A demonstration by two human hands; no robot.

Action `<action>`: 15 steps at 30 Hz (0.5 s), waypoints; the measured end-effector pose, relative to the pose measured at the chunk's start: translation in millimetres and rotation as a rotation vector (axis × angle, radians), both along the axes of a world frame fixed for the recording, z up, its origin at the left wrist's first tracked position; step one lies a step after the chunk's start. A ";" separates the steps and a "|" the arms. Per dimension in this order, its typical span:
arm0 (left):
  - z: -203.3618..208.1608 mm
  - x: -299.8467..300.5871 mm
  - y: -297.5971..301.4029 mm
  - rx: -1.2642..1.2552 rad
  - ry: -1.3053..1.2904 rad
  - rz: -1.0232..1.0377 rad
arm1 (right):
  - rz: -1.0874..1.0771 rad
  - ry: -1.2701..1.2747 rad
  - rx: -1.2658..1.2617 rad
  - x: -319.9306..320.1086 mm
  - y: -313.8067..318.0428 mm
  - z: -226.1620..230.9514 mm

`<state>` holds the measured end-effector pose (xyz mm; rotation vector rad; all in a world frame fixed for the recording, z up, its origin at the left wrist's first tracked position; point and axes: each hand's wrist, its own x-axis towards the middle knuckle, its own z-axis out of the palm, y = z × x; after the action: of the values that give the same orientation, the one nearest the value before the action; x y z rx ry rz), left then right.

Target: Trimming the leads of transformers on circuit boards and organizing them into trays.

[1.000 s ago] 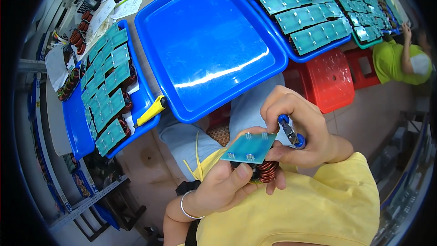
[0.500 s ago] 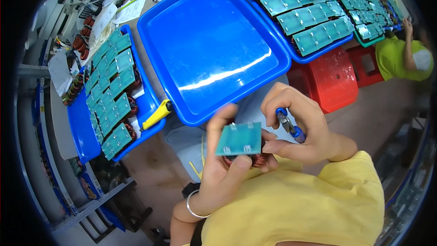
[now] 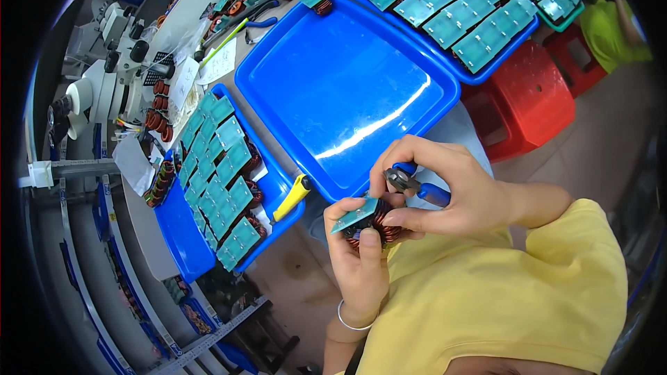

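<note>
My left hand (image 3: 360, 271) is closed around a small green circuit board (image 3: 354, 217) with a copper-wound ring coil (image 3: 382, 222) on its underside. The board is tilted on edge, so the coil's windings face my right side. In my right hand (image 3: 462, 191) is a pair of blue-handled cutters (image 3: 432, 193). Their dark metal jaws point up and left, just above the coil and not visibly touching it. My right thumb and fingertips reach the coil's side. Fingers partly hide the coil.
A blue tray (image 3: 326, 90) lies ahead, with one board-and-coil piece (image 3: 317, 0) on its far corner. Board-filled trays stand left (image 3: 187, 243) and right (image 3: 479, 79). A yellow-handled tool (image 3: 290, 198) rests on the left tray's edge. Red stools (image 3: 531, 107) and a person (image 3: 611, 35) are rightward.
My left hand has turned the board from nearly face-up onto its edge, exposing the coil. The cutters have come closer to it. The whole view has also swung.
</note>
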<state>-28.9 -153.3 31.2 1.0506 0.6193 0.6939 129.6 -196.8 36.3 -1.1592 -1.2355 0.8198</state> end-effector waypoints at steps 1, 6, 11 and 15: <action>1.1 -0.4 0.2 0.003 -0.014 0.005 | 0.010 -0.001 -0.018 -1.5 1.3 0.1; 1.5 -7.8 2.9 -0.060 0.020 -0.052 | 0.012 -0.001 -0.036 -8.3 7.1 -2.0; 6.1 -4.3 5.7 -0.217 -0.063 -0.184 | -0.008 0.112 -0.121 -5.1 1.3 -0.2; 2.0 2.1 8.2 -0.310 -0.102 -0.314 | -0.053 0.139 -0.108 1.9 -7.1 1.8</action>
<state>-26.8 -145.1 33.2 0.7950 0.4428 0.3596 131.5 -203.9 38.0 -1.1954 -1.0533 0.9206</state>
